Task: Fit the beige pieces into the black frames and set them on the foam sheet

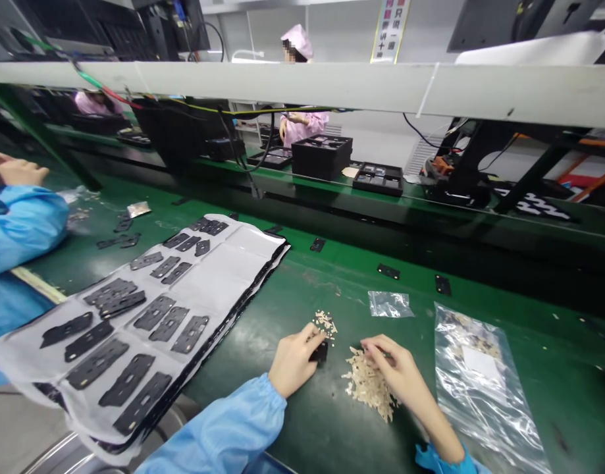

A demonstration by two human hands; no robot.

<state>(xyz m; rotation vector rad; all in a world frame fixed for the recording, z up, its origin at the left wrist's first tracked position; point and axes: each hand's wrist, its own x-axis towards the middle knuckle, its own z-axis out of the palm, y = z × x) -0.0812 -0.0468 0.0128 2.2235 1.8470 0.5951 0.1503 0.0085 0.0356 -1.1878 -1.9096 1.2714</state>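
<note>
My left hand is closed on a small black part, pressing it against the green mat near the front edge. Just right of it lies a heap of tiny beige pieces. My right hand rests on top of that heap with its fingertips pinched together; whatever is between them is too small to make out. A smaller scatter of the same beige pieces sits just above my left thumb. Both sleeves are light blue.
A white sheet holding several flat black parts lies at left. Two clear plastic bags lie at right. Loose black parts dot the green belt. A co-worker's hands are at far left; black trays stand beyond.
</note>
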